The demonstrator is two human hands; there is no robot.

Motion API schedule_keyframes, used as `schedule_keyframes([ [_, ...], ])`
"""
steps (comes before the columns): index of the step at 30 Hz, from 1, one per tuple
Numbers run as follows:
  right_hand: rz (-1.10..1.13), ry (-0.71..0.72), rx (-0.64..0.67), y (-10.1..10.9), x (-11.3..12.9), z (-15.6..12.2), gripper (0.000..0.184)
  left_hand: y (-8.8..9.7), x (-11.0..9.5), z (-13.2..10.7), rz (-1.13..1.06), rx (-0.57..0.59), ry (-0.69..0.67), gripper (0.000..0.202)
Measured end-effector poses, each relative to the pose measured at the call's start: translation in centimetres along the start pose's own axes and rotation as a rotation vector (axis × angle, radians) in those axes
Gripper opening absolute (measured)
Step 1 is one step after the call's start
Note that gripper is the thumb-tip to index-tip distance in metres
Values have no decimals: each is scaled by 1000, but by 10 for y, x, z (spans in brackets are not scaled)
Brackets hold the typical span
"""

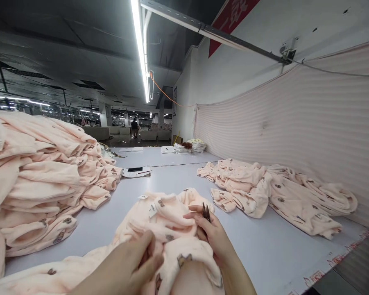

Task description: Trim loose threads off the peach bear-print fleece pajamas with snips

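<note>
A pale pink fleece garment [172,213] with small brown printed figures lies bunched up on the table in front of me. My left hand [135,258] is closed on its fabric at the near side, the fingertips partly hidden. My right hand [210,229] pinches the garment's right part between thumb and finger. Tucked in that same hand is a pair of dark thread snips [206,212], with the blade tips pointing up. White labels [152,211] stick out of the garment near its far edge.
To the left rises a big heap of similar pink garments [49,164]. More of them [264,184] lie on the table [178,176] at right, beside a striped cloth screen [282,110]. Farther back are a phone on papers [135,173] and stacked white sheets [198,145]. A person [134,128] stands far off.
</note>
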State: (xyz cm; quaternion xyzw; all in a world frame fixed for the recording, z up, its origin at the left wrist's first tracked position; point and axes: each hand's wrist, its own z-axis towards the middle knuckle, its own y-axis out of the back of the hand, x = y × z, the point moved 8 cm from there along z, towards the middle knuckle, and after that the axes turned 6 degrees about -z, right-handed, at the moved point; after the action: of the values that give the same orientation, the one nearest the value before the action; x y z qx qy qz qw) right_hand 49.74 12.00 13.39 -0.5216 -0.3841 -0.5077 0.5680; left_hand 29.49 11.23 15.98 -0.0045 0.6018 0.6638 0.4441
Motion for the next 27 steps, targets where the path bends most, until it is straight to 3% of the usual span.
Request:
schedule_keyframes([
  [3,-14,6,-41,-5,-3,-5,27,12,-13,20,55,-102,94,32],
  [6,-124,70,-118,-8,-7,-6,21,11,-33,21,-5,-266,-43,35],
  [8,-200,130,-161,-12,-7,-7,18,-3,-42,16,-112,-248,-171,50],
  [9,-251,157,-174,-16,-7,-8,17,-11,-41,14,-176,-206,-190,44],
  [11,-376,190,-186,-23,-5,-10,19,-26,-28,11,-348,-129,-99,23],
  [12,-432,197,-186,-27,-4,-13,20,-31,-16,9,-471,-119,1,21],
  [15,-495,191,-143,-39,0,-23,23,-41,16,-5,-928,-189,282,15],
  [19,-458,163,-122,-40,-4,-42,29,-53,23,-28,-1367,-221,388,12],
  [23,-488,250,-208,-32,-21,-64,31,-53,26,-39,-1275,-292,348,15],
  [27,-533,235,-187,-31,-55,-79,39,-49,23,-34,-839,-293,281,37],
])
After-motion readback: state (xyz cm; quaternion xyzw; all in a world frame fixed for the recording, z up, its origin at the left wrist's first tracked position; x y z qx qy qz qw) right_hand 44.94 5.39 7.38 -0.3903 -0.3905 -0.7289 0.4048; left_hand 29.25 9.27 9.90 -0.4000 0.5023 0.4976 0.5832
